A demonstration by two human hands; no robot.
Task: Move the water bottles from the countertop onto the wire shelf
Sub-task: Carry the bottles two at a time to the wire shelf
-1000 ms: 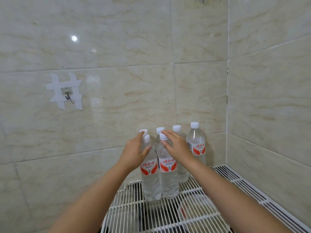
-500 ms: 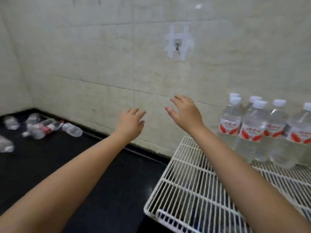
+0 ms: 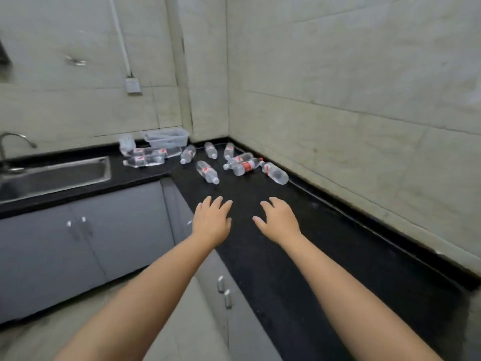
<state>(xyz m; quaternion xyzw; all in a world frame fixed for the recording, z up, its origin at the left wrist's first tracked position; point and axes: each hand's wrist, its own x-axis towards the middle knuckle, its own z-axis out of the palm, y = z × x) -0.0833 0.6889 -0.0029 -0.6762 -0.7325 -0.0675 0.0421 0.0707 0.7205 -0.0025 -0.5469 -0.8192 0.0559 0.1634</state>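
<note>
Roughly a dozen water bottles (image 3: pixel 207 171) lay on their sides at the far corner of the black bench (image 3: pixel 299 256), none upright. One nearest bottle pointed its cap toward the camera; a red-labelled bottle (image 3: pixel 246 166) lay among a small cluster by the right-hand wall, with another bottle (image 3: pixel 275 173) just beside it against the bench's raised back edge. Two shrink-wrapped packs of bottles (image 3: pixel 145 160) lay flat near the steel sink (image 3: pixel 52 175). Behind them stood a translucent plastic basket (image 3: pixel 166 138) against the wall; its contents could not be made out through the blur.

Both arms reached forward over the bench, palms down. Left hand (image 3: pixel 212 221) hung over the bench's front edge, fingers extended and slightly spread, grip holding nothing. Right hand (image 3: pixel 279 220) lay level with it over the dark surface, fingers straight and apart, thumb out to the side, grip likewise holding nothing. Both hands were well apart from the bottles. Whether either palm touched the bench could not be told.

Grey cabinet doors (image 3: pixel 104 243) ran below; a faucet (image 3: pixel 15 142) stood at the sink's far-left end.
</note>
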